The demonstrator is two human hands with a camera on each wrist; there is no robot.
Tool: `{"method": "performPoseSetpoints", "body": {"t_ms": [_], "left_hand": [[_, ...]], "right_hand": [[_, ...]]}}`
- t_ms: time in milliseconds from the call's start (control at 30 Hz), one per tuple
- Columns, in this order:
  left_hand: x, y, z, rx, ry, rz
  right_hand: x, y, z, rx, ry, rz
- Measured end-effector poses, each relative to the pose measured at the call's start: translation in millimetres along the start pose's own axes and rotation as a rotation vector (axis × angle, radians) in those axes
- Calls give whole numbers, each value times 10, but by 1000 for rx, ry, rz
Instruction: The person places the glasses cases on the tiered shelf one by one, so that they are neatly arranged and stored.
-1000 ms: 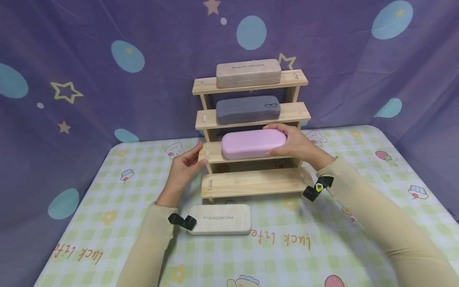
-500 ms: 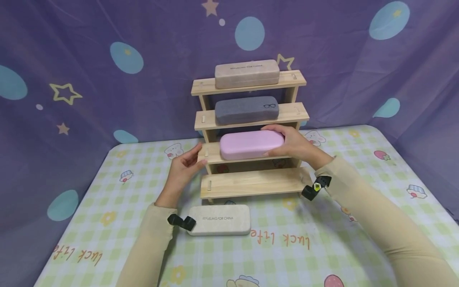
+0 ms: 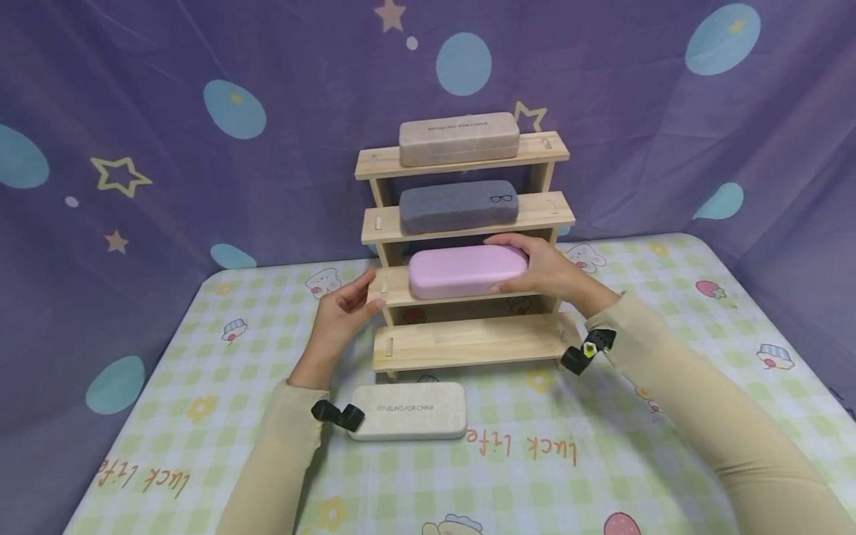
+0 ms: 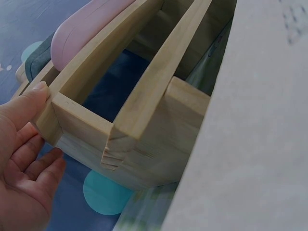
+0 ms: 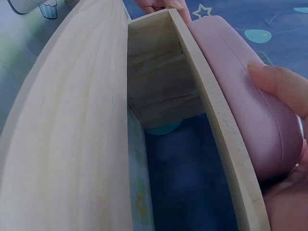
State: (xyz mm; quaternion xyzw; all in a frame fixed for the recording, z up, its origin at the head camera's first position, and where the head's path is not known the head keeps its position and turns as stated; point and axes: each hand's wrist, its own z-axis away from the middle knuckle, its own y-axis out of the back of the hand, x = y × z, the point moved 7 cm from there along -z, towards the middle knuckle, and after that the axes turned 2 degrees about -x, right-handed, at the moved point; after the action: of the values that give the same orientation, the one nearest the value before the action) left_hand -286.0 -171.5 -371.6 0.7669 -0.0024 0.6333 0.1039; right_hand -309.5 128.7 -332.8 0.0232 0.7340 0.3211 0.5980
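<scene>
Hands (image 3: 545,269) on shelf (image 3: 468,342), closed pink case (image 3: 461,271)

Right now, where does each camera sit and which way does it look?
Head: on the head, facing forward and down at the tiered pale wooden shelf; left hand, right hand and beige sleeves show.
Left wrist: worn there, facing the shelf's end; left hand shows.
Right wrist: worn there, facing along the shelf; right hand shows, left hand beyond.
Shared: both wrist views catch the long, rounded pink case.
</scene>
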Motion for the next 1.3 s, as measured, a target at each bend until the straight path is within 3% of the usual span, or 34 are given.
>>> {"method": "performPoseSetpoints", "body": {"t_ms": [167,367,633,967,1100,1300], "left_hand": [[1,0,7,-1,6,-3],[4,4,10,8,14,-7],[-4,3,-1,6,-1,-4],[16,-16,4,1,-8,9],[25,-25,8,-7,-13,21],[3,-3,4,-1,-15,12]], "right_hand": [[-3,11,11,2,10,-30],[-29,33,71,21,32,-140],[0,122,289,88,22,-256],[-97,171,663,135,66,-171],[-175,120,843,132,147,-198],[-246,-126,1027,15,267,-267]]}}
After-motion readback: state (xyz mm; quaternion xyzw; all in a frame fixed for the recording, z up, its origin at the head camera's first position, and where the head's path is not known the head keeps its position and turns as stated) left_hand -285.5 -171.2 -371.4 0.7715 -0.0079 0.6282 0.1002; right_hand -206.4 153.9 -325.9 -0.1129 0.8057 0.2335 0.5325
